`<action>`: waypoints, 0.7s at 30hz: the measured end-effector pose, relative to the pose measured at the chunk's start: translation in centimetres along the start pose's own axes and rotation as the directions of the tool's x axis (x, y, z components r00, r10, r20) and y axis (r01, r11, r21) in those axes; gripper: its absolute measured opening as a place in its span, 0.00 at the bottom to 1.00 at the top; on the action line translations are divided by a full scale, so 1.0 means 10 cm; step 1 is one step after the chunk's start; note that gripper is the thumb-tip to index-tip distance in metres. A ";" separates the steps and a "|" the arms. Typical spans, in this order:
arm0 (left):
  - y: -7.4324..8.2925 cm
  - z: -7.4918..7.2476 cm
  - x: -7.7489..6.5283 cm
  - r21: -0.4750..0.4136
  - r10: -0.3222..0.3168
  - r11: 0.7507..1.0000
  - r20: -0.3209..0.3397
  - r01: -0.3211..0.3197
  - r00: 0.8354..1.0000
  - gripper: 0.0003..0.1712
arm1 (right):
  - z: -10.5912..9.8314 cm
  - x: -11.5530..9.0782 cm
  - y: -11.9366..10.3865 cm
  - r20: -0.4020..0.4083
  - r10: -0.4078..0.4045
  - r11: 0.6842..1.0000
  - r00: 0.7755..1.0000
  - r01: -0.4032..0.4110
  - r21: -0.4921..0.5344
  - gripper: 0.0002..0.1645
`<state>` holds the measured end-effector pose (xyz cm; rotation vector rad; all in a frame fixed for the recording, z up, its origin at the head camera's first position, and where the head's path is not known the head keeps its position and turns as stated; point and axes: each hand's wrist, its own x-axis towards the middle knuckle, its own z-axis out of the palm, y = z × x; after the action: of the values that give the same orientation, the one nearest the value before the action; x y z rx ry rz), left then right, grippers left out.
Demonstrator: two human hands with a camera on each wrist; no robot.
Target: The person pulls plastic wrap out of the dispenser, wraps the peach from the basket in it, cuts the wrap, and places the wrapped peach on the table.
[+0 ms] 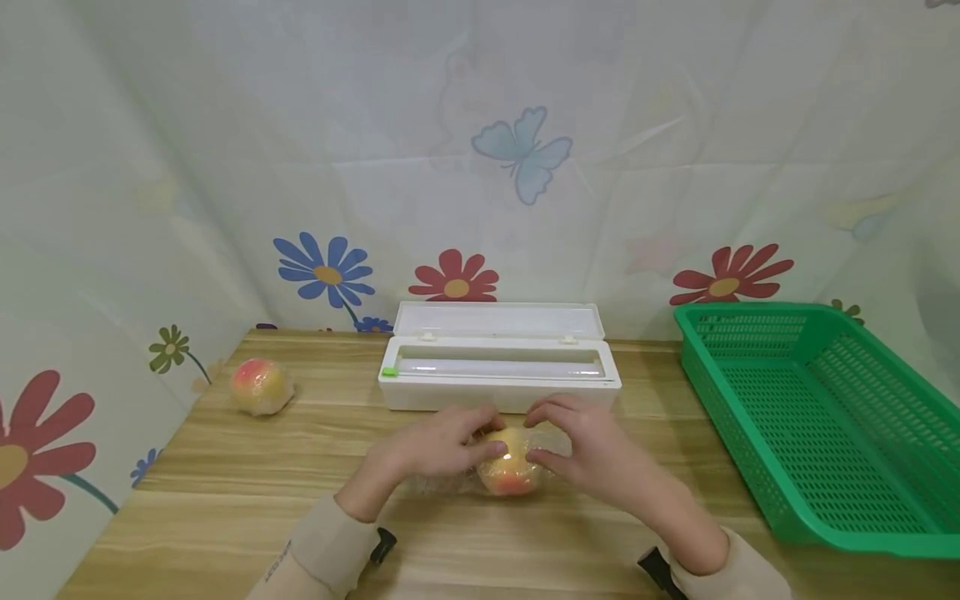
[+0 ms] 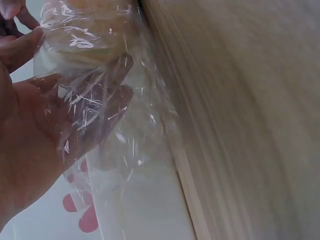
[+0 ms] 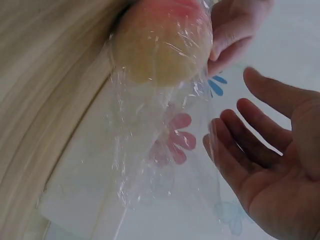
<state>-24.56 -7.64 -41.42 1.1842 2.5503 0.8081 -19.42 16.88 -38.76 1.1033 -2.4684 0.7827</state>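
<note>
A yellow and red fruit [image 1: 510, 471], peach-like and covered in clear cling film, sits on the table between both hands. My left hand [image 1: 450, 442] is at its left side, with thumb and fingertips touching it. In the left wrist view, loose cling film [image 2: 90, 110] hangs in front of those fairly straight fingers. My right hand [image 1: 592, 450] is spread at the fruit's right side. The right wrist view shows its fingers [image 3: 245, 155] relaxed and apart, beside a loose tail of film [image 3: 145, 140], with nothing between them and the thumb.
Behind the hands stands a white cling film dispenser [image 1: 498, 396], lid raised, with a roll inside and a green slider at its left end. Another wrapped fruit [image 1: 261, 387] lies at the far left. A green basket [image 1: 723, 421] stands on the right. A patterned curtain [image 1: 390, 167] borders the table.
</note>
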 end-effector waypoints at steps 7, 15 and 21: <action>-0.03 -0.01 0.00 -0.071 -0.046 0.996 0.049 0.049 0.998 0.19 | 0.10 -0.04 -0.04 0.236 0.031 0.999 0.971 -0.022 -0.042 0.30; -0.03 -0.01 0.00 -0.047 -0.077 0.996 0.021 0.078 0.997 0.19 | 0.15 -0.05 -0.03 0.277 0.040 0.999 0.960 -0.034 -0.027 0.42; -0.03 0.00 -0.01 0.021 -0.109 0.994 -0.010 0.109 0.994 0.23 | 0.18 -0.01 -0.03 0.306 0.066 0.998 0.950 -0.067 -0.006 0.47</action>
<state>-24.68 -7.88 -41.59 1.0386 2.6108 0.7643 -19.28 15.66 -40.17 1.2298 -2.7735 0.6784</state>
